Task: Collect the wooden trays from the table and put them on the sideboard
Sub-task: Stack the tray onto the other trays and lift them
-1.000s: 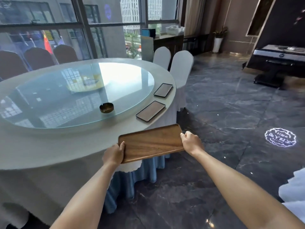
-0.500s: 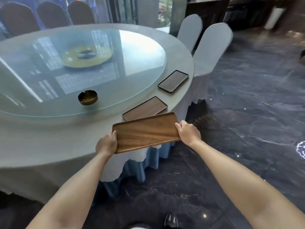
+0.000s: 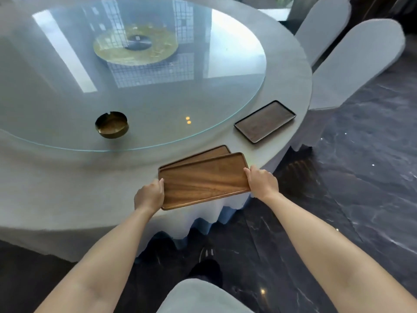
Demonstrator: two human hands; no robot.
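Observation:
I hold a brown wooden tray (image 3: 203, 180) by its short ends, my left hand (image 3: 149, 195) on the near-left end and my right hand (image 3: 261, 182) on the right end. It hovers over the table's edge, covering most of a second wooden tray (image 3: 198, 154) that lies on the cloth; only that tray's far strip shows. A third, darker tray (image 3: 265, 121) lies further right along the rim of the round table (image 3: 56, 188).
A glass turntable (image 3: 158, 98) covers the table's middle, with a brass ashtray (image 3: 111, 124) on it. Two white-covered chairs (image 3: 352, 64) stand at the far right. Another chair back (image 3: 203, 297) is just below me. Dark marble floor lies to the right.
I have stepped closer to the table and looked down. The held tray has moved forward over the nearest tray on the table, now covering most of it.

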